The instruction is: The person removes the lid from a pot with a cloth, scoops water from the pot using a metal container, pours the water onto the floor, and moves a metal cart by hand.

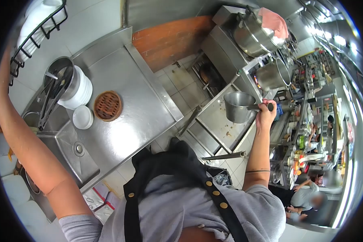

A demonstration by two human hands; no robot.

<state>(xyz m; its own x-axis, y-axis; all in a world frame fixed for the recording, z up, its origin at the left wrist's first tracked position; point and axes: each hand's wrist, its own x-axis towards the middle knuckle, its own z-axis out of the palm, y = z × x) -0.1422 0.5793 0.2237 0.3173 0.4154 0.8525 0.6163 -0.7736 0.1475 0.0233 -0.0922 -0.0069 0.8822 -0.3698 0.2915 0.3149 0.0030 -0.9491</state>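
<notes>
My right hand (266, 113) is closed around the handle of a deep metal saucepan (237, 111), held out to the right over a steel cart or stand. My left arm reaches up along the left edge towards a black wire rack (40, 32) with white dishes; the hand itself lies beyond the visible picture. On the steel counter (137, 97) between my arms sit a round brown slatted steamer basket (107, 106), a small stack of white bowls (83, 117) and a taller stack of white plates (81, 88). Against these plates leans a metal pot (62, 72) containing utensils.
A sink (78, 149) is set into the counter at left. Beyond the steel stand (213, 121) are a large lidded pot (254, 34) with a pink cloth (273, 22) and another steel pot (273, 74) over a flame. Other people (306, 197) are at far right.
</notes>
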